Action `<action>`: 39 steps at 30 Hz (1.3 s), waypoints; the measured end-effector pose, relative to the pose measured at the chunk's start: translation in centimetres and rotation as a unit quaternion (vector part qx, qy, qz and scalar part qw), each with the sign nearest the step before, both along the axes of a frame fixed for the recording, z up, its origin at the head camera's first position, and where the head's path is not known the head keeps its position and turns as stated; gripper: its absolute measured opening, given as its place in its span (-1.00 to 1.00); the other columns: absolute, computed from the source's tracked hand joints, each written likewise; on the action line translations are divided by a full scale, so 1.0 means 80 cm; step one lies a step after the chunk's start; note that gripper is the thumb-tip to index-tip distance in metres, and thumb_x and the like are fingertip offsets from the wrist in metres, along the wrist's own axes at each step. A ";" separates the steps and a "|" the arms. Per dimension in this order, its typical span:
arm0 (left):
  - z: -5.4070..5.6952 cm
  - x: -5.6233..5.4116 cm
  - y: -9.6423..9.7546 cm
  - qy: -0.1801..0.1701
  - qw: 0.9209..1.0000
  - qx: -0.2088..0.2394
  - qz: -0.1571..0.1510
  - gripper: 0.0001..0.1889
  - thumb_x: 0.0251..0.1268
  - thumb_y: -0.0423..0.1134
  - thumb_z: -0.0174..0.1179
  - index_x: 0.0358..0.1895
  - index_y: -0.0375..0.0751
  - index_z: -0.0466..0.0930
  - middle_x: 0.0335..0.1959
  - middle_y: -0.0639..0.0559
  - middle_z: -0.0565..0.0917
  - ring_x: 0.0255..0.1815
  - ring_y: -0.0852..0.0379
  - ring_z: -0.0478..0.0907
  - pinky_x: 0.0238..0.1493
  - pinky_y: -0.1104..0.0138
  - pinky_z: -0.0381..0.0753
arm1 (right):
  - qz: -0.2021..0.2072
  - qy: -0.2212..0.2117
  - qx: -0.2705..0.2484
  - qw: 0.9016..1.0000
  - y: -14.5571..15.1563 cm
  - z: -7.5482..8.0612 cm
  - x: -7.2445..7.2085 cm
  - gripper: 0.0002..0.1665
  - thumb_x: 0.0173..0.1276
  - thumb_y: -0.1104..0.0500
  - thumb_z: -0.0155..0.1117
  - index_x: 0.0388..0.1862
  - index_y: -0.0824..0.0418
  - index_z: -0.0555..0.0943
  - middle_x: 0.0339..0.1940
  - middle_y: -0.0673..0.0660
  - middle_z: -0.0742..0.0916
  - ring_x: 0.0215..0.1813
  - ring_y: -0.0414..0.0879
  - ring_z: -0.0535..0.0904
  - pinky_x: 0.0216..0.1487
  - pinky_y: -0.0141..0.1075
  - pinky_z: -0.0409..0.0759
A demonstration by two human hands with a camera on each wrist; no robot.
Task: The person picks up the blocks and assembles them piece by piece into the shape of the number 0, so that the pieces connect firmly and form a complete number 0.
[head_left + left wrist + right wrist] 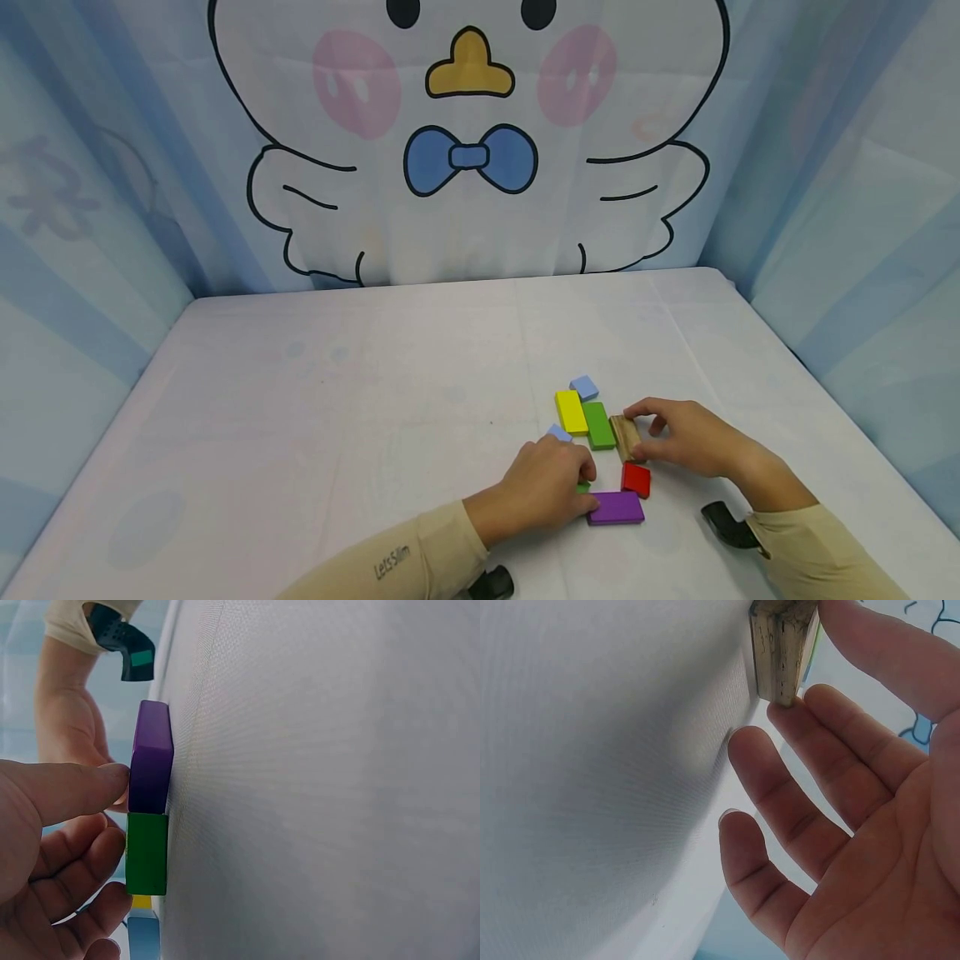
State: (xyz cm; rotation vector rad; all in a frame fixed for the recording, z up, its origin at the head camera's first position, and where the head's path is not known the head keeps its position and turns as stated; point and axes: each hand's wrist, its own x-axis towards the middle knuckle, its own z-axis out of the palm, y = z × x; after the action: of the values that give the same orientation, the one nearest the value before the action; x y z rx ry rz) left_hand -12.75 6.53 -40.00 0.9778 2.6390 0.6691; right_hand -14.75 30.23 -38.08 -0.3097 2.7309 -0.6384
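Observation:
My left hand [543, 483] rests over the near left side of a ring of small blocks. Its thumb touches the purple block [618, 508]; its loosely bent fingers lie by a green block [147, 855], mostly hidden from the head view. A light blue block [559, 432] pokes out beyond the knuckles. On the ring's right side, my right hand [693, 437] pinches a brown wooden block [627, 438] between thumb and fingertips, with the other fingers spread in the right wrist view. Between the wooden and purple blocks lies a red block [636, 481].
At the far side of the ring are a yellow block [572, 413], another green block [599, 426] and another light blue block [584, 387]. A white cloth covers the table [337, 400]. Printed curtains [465, 225] stand around its back and sides.

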 end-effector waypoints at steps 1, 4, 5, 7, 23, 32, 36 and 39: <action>0.000 0.000 0.000 0.000 1.000 0.000 0.000 -0.77 0.13 -0.03 0.50 -0.23 0.00 0.71 -0.48 0.33 0.55 -0.37 0.32 0.37 -0.32 0.45 0.37 | 0.000 0.000 0.001 1.000 0.000 0.000 0.000 -0.33 0.19 -0.05 0.53 0.22 0.18 0.57 -0.25 0.04 0.64 -0.19 -0.04 0.52 -0.22 -0.21 0.57; 0.000 0.000 0.000 0.000 1.000 0.000 0.000 -0.77 0.13 -0.03 0.50 -0.23 0.01 0.72 -0.48 0.33 0.56 -0.37 0.32 0.37 -0.32 0.45 0.38 | 0.000 -0.001 0.001 1.000 0.000 0.000 -0.001 -0.32 0.19 -0.06 0.52 0.23 0.19 0.57 -0.24 0.04 0.64 -0.19 -0.04 0.52 -0.21 -0.20 0.57; -0.001 0.000 0.000 -0.001 1.000 0.000 0.000 -0.77 0.13 -0.03 0.50 -0.23 0.01 0.72 -0.48 0.33 0.56 -0.37 0.32 0.37 -0.32 0.45 0.38 | 0.000 -0.001 0.000 1.000 0.000 0.000 -0.001 -0.32 0.19 -0.06 0.52 0.23 0.20 0.57 -0.24 0.04 0.64 -0.19 -0.04 0.52 -0.21 -0.19 0.58; -0.001 0.000 0.000 -0.001 1.000 -0.001 0.000 -0.77 0.13 -0.03 0.50 -0.23 0.01 0.72 -0.48 0.33 0.56 -0.37 0.32 0.37 -0.32 0.45 0.38 | -0.001 -0.003 0.000 1.000 0.000 0.000 -0.001 -0.32 0.19 -0.06 0.52 0.23 0.19 0.57 -0.24 0.04 0.64 -0.19 -0.05 0.52 -0.21 -0.19 0.58; -0.001 0.001 0.000 -0.001 1.000 0.000 0.001 -0.77 0.13 -0.04 0.50 -0.22 0.01 0.72 -0.48 0.33 0.56 -0.36 0.32 0.37 -0.32 0.44 0.38 | 0.006 0.011 -0.006 1.000 0.002 0.000 0.001 -0.29 0.22 -0.06 0.51 0.27 0.22 0.54 -0.17 0.04 0.66 -0.16 -0.04 0.53 -0.17 -0.15 0.57; -0.001 0.000 0.000 0.000 1.000 0.000 0.001 -0.77 0.13 -0.04 0.51 -0.23 0.01 0.71 -0.48 0.33 0.55 -0.36 0.32 0.37 -0.32 0.44 0.38 | -0.003 0.016 -0.007 1.000 0.002 0.004 0.005 -0.26 0.19 -0.08 0.53 0.27 0.22 0.54 -0.16 0.08 0.66 -0.16 -0.02 0.53 -0.15 -0.12 0.60; -0.001 0.001 0.000 0.002 1.000 -0.002 0.001 -0.77 0.13 -0.04 0.50 -0.23 0.01 0.71 -0.48 0.33 0.55 -0.36 0.32 0.37 -0.32 0.44 0.38 | -0.004 0.018 -0.006 1.000 0.001 0.004 0.007 -0.26 0.17 -0.07 0.54 0.26 0.20 0.55 -0.13 0.07 0.66 -0.15 -0.02 0.53 -0.18 -0.14 0.61; -0.001 0.001 0.000 0.002 1.000 -0.002 0.001 -0.77 0.13 -0.04 0.51 -0.23 0.01 0.71 -0.48 0.33 0.55 -0.36 0.32 0.37 -0.32 0.44 0.37 | -0.010 0.014 -0.005 1.000 0.000 0.003 0.009 -0.28 0.17 -0.04 0.55 0.27 0.18 0.55 -0.12 0.07 0.66 -0.14 -0.03 0.53 -0.19 -0.16 0.61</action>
State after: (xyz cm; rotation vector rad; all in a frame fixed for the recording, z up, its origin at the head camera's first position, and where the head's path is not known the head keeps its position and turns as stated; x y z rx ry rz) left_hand -12.65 6.54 -40.08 0.9754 2.6450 0.6616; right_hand -14.01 30.20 -37.82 -0.2977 2.7618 -0.6587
